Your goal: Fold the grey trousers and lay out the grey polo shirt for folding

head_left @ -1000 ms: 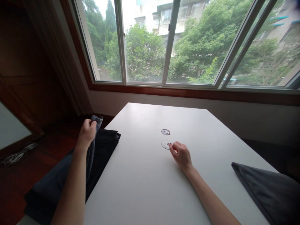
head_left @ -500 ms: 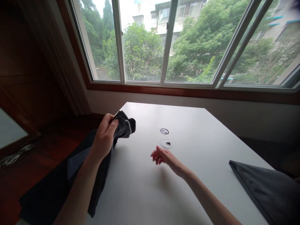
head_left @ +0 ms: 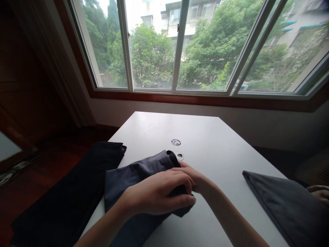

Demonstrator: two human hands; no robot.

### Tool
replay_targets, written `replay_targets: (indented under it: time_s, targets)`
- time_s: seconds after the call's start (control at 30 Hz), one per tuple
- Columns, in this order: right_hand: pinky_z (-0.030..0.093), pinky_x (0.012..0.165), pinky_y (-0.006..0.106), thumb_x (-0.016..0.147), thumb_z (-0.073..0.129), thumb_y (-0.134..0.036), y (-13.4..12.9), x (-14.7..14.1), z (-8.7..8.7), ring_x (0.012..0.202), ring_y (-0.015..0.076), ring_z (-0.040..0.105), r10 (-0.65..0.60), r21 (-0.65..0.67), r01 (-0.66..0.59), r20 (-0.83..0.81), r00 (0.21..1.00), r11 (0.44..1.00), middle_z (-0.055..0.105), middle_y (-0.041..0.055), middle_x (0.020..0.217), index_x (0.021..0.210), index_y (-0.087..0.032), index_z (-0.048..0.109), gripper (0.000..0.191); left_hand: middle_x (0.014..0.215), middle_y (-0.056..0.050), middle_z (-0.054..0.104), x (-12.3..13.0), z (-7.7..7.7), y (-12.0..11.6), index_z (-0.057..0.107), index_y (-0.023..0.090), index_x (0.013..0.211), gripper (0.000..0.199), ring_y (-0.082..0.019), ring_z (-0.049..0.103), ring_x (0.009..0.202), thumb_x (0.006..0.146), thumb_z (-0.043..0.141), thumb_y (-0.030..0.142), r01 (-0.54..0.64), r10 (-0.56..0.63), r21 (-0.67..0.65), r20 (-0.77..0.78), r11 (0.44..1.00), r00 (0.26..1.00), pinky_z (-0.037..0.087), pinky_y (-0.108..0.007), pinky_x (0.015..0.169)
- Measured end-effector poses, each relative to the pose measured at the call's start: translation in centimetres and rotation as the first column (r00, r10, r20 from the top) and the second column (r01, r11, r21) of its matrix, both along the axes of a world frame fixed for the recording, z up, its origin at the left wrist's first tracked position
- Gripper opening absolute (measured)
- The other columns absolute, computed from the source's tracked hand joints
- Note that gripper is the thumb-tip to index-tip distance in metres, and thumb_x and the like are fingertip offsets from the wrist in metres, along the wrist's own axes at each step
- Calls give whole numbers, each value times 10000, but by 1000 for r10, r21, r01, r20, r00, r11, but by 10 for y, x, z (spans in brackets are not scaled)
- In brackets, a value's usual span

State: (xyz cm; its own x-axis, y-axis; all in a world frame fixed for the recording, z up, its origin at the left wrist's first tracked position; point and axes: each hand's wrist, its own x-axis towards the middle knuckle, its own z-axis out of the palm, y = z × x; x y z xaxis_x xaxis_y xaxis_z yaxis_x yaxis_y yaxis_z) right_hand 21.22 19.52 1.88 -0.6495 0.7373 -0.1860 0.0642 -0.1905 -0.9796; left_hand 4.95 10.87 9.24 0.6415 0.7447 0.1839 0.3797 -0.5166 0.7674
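Observation:
A folded dark blue-grey garment [head_left: 138, 169] with a black edge lies slanted over the left-middle of the white table. My left hand [head_left: 164, 192] is closed around its right end, fingers bent over the cloth and thumb towards me. From the right, my right hand [head_left: 194, 175] reaches against the same end and touches the cloth. Most of its fingers are hidden behind my left hand and the fabric, so its grip does not show. Left of them lies a folded black garment [head_left: 77, 185], along the table's left edge.
The white table [head_left: 218, 147] has two round cable holes near its middle. A dark grey cloth piece [head_left: 288, 202] lies on its right side. Behind the table are a low wall and a wide window [head_left: 174, 92]. White cables [head_left: 15, 171] lie on the floor at left.
My left hand has brought the blue-grey garment rightward and nearer from the table's left side. My right hand, previously open and apart from it, now meets the garment. The view has shifted slightly.

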Motion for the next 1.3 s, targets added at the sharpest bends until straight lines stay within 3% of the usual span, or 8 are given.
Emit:
replay_targets:
  time_s: [0.1, 0.23, 0.43, 0.57, 0.7, 0.83, 1.03, 1.3]
  targets:
    - [483, 878, 376, 686, 721, -303, -6, -5, 11, 988, 228, 589, 41, 15, -41, 34, 999, 999, 658, 44, 1014, 1069, -204, 639, 404, 1016, -38, 658, -10, -3, 9, 605, 190, 1003, 172, -168, 606, 937, 973, 479, 303, -156, 156, -16, 135, 988, 978, 465, -265, 855]
    - [480, 893, 369, 728, 643, -213, -14, 3, 31, 1050, 238, 581, 252, 111, -265, 117, 961, 958, 636, 37, 1128, 1280, -232, 547, 560, 1165, -52, 625, -35, -18, 26, 570, 228, 1141, 266, -202, 577, 1076, 982, 457, 408, -350, 346, -18, 200, 937, 917, 441, -322, 963]
    - [472, 742, 273, 756, 559, -173, -32, 18, 65, 823, 179, 568, 490, 298, -607, 384, 783, 737, 632, 16, 918, 1063, -192, 640, 319, 1507, -36, 383, -59, -30, 40, 395, 310, 1413, 474, -238, 352, 1378, 973, 444, 480, -339, 353, -122, 124, 933, 927, 277, -401, 1149]
    - [396, 565, 211, 778, 523, -160, -36, 23, 76, 614, 107, 452, 535, 313, -692, 457, 710, 651, 518, -24, 703, 887, -186, 624, 151, 1409, -62, 506, -59, -30, 41, 493, 273, 1357, 461, -249, 447, 1301, 959, 450, 504, -204, 235, -290, 76, 935, 969, 353, -396, 1088]
    - [387, 553, 196, 812, 535, -191, -30, 34, 79, 619, 98, 444, 510, 314, -651, 426, 747, 691, 534, -18, 727, 887, -174, 638, 128, 1121, -59, 642, -58, -27, 40, 501, 239, 1343, 479, -207, 600, 1005, 928, 529, 475, -50, 106, -449, 100, 892, 989, 470, -326, 876]
    - [498, 706, 260, 841, 589, -330, -20, 52, 75, 796, 181, 582, 411, 342, -564, 425, 806, 752, 650, 41, 922, 1075, -182, 676, 290, 1073, -49, 629, -61, -19, 35, 607, 205, 1162, 378, -195, 565, 960, 839, 666, 392, -62, 91, -338, 70, 939, 993, 454, -289, 839]
    - [488, 964, 437, 741, 720, -500, 4, 75, 51, 1111, 342, 576, 108, 422, -309, 437, 893, 852, 632, 92, 1230, 1265, -239, 634, 592, 880, -15, 577, -64, -13, 32, 615, 188, 903, 228, -176, 521, 842, 832, 651, 402, -221, 234, -236, 32, 947, 972, 439, -274, 761]
    - [517, 913, 365, 694, 756, -348, 33, 73, 25, 1103, 281, 581, 252, 184, -374, 472, 845, 909, 593, 69, 1282, 1334, -251, 562, 676, 814, 16, 526, -66, -30, 48, 559, 207, 923, 193, -138, 493, 765, 857, 618, 379, -485, 499, -120, 163, 866, 851, 406, -251, 701]
